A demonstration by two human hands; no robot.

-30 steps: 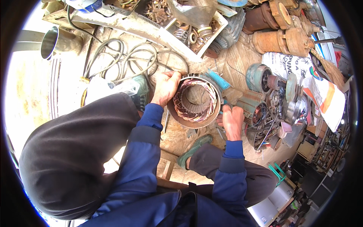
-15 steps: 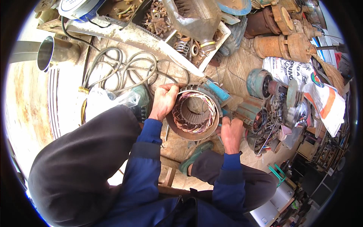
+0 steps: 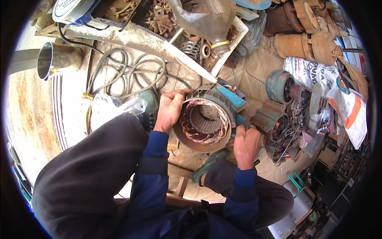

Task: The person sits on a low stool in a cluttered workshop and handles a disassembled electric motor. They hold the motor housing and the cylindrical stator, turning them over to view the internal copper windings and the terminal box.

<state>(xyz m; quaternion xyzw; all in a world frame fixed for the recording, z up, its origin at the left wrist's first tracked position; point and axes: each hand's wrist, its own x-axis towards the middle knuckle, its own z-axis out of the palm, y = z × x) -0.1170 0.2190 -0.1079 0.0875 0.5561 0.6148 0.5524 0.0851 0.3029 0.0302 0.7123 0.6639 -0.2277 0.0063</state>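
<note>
A round motor stator housing (image 3: 197, 145) stands between my knees, its open end facing up toward me. Inside its rim runs a ring of copper windings (image 3: 192, 131) bound with pale cord, around a slotted bore. Ribs show on its far side, beside a blue terminal box (image 3: 230, 97). My left hand (image 3: 170, 110) is closed on the upper left edge of the housing, fingers curled over the ribs. At the lower right side, my right hand (image 3: 245, 145) is closed against the housing; its fingertips are partly hidden. A small dark end pokes out beside my right wrist.
A looped grey cable (image 3: 129, 73) lies on the floor at the left, near a metal cylinder (image 3: 59, 59). Beyond the housing sits a tray (image 3: 191, 63) of bolts, springs and a cut plastic bottle (image 3: 211, 24). Rusty motors (image 3: 294, 47) and dismantled motor parts (image 3: 270, 117) crowd the right.
The housing has tipped slightly, showing more of the bore's inner wall. My right hand has shifted a little right and down. My left hand keeps its hold.
</note>
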